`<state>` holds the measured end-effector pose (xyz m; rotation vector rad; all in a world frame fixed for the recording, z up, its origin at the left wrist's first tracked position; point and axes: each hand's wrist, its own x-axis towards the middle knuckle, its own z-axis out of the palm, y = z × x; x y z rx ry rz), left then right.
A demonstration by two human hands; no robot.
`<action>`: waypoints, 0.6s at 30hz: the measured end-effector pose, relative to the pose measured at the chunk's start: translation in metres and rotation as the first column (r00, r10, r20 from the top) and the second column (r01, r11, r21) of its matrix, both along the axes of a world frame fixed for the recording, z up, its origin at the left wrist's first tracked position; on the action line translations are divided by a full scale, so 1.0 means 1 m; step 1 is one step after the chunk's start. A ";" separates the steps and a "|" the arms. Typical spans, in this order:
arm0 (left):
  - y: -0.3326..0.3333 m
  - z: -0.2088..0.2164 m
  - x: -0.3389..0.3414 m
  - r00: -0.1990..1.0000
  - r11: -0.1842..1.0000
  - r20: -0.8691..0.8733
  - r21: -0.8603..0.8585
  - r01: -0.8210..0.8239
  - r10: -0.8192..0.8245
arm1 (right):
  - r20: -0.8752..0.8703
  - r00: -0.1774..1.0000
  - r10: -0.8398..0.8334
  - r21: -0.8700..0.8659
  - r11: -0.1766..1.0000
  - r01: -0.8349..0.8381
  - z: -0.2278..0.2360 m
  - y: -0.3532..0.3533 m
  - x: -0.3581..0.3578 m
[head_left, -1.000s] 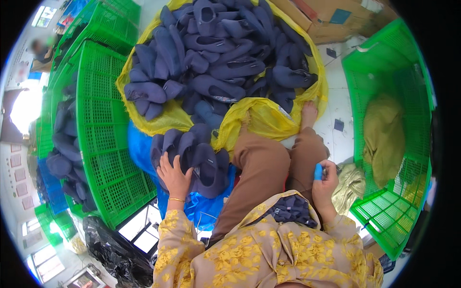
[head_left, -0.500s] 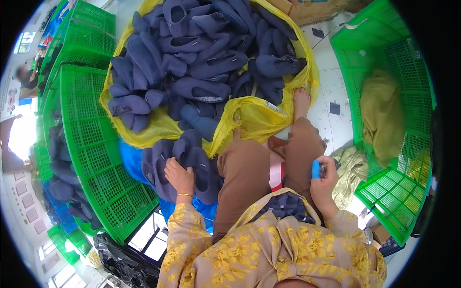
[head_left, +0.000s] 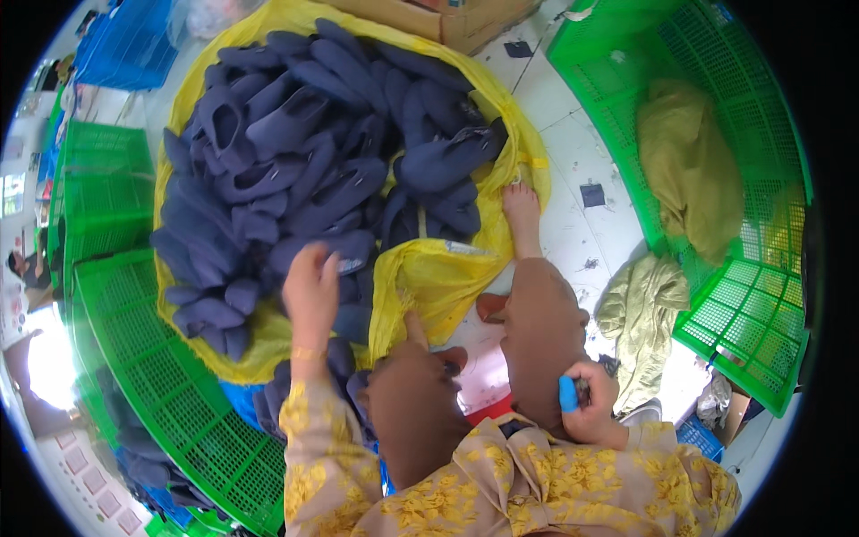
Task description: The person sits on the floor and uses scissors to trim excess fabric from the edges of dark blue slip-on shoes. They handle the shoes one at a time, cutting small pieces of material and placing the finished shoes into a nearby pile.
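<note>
My left hand (head_left: pixel 310 291) is stretched over the near part of a yellow woven sack (head_left: pixel 528 161) heaped with dark navy fabric shoes (head_left: pixel 340 192). Its thumb stands apart from slightly bent fingers, with one shoe (head_left: pixel 356 246) right beside and behind them; whether they touch is unclear. By my right knee, my right hand (head_left: pixel 592 407) is closed around a small dark thing, mostly hidden by the fingers. Blue tape wraps one of its digits. Below my left forearm, more navy shoes (head_left: pixel 344 358) lie beside my left leg, partly covered by the arm.
Green plastic crates stand at my left (head_left: pixel 170 358) and right (head_left: pixel 573 54); olive cloth (head_left: pixel 689 170) hangs in the right one. Another crumpled olive cloth (head_left: pixel 640 313) lies by my right leg. A cardboard box (head_left: pixel 447 22) sits beyond the sack.
My left hand has left the shoes beside my left leg and moved forward over the sack. My right hand stays closed near my right leg. The view has shifted.
</note>
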<state>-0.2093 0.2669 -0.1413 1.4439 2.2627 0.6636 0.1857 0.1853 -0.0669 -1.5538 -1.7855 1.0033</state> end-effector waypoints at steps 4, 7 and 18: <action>0.150 -0.100 0.067 0.917 0.898 -0.001 0.198 0.392 -0.399 | 0.008 1.000 -0.026 -0.058 0.998 0.026 0.002 -0.004 0.018; 0.199 -0.176 0.107 0.883 0.897 -0.233 0.082 0.434 -0.406 | -0.252 0.968 -0.006 -0.445 0.889 -0.110 -0.004 -0.007 0.052; 0.194 -0.202 0.120 0.966 0.949 -0.039 0.183 0.258 -0.255 | -0.265 0.935 -0.237 -0.711 0.703 -0.023 0.008 0.003 0.080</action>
